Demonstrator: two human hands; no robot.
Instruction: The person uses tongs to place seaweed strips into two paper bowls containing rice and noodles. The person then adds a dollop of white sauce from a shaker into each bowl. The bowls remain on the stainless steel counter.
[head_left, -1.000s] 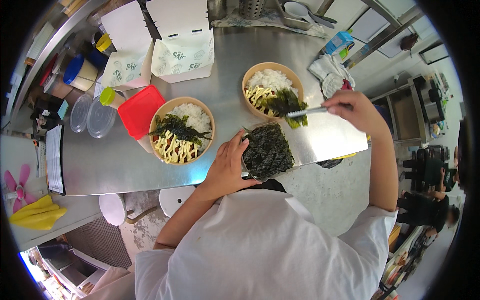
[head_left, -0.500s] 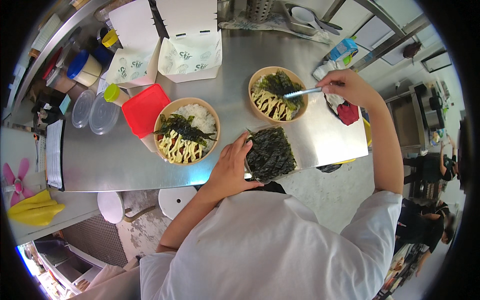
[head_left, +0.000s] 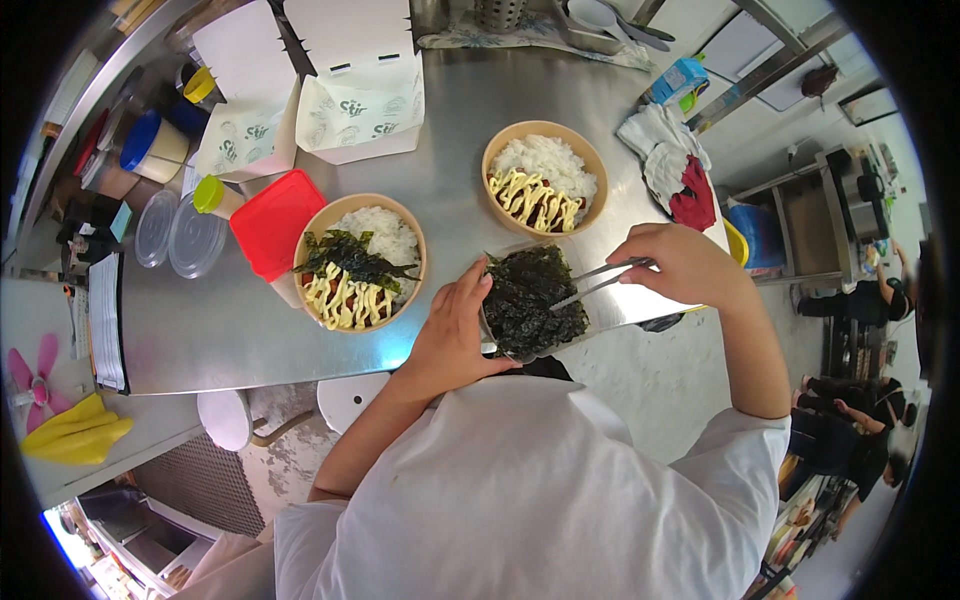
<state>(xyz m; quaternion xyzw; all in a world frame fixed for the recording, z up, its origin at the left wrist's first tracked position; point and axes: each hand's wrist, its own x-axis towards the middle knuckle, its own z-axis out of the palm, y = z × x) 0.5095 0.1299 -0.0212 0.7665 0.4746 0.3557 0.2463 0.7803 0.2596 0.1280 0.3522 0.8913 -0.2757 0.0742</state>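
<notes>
My left hand (head_left: 455,330) steadies a clear tub of dark shredded seaweed (head_left: 530,300) at the near edge of the steel counter (head_left: 200,330). My right hand (head_left: 685,265) holds metal tongs (head_left: 600,280) whose tips reach into the seaweed. A tan bowl (head_left: 360,260) to the left holds rice, yellow sauce stripes and seaweed. A second tan bowl (head_left: 545,185), farther back, shows rice and yellow sauce with no seaweed on top.
Two open white takeaway boxes (head_left: 360,100) stand at the back. A red lid (head_left: 275,220), clear round lids (head_left: 180,235) and a yellow-capped bottle (head_left: 210,195) lie left of the bowls. Cloths (head_left: 670,160) sit at the right end. Stools (head_left: 345,400) are below. People (head_left: 850,300) stand far right.
My right hand has brought the tongs back from over the far bowl to the seaweed tub. The dark seaweed seen at that bowl earlier no longer shows there. My left hand stays on the tub.
</notes>
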